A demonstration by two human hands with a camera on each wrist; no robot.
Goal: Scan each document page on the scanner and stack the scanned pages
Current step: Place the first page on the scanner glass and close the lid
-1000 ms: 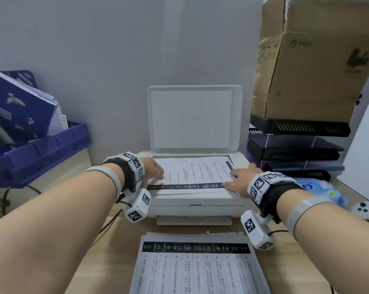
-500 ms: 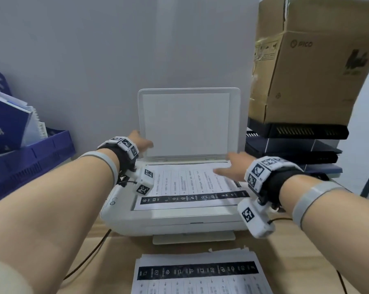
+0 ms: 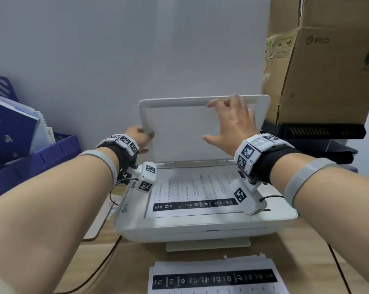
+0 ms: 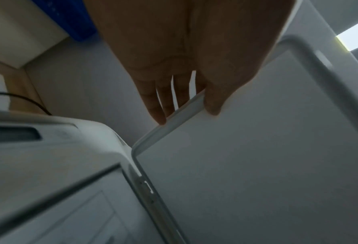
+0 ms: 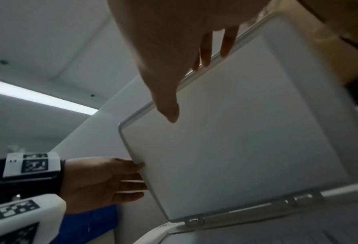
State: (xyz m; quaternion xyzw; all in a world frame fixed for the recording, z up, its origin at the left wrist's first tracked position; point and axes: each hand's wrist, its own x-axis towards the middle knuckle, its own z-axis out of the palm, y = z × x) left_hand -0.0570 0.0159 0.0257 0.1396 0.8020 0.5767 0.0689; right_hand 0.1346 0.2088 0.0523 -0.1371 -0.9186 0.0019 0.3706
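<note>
A white scanner [image 3: 200, 228] stands on the table with its lid [image 3: 179, 134] raised upright. A printed page [image 3: 190, 192] lies flat on the glass. My left hand [image 3: 140, 137] pinches the lid's left edge, thumb in front and fingers behind, as the left wrist view shows of the hand [image 4: 187, 113] and lid [image 4: 257, 165]. My right hand [image 3: 219, 122] hooks its fingers over the lid's top edge; in the right wrist view this hand [image 5: 180, 85] has its thumb on the lid's [image 5: 236, 140] inner face. A stack of printed pages [image 3: 213, 279] lies in front of the scanner.
A blue file tray [image 3: 30, 162] with booklets sits at the left. At the right a cardboard box [image 3: 328, 71] rests on black stacked trays [image 3: 319, 132], close to the lid's right edge. A cable [image 3: 102, 270] runs over the wooden table [image 3: 306, 251].
Both hands have left the page on the glass and risen to the lid, the left to its side edge and the right to its top edge. The page stays on the glass.
</note>
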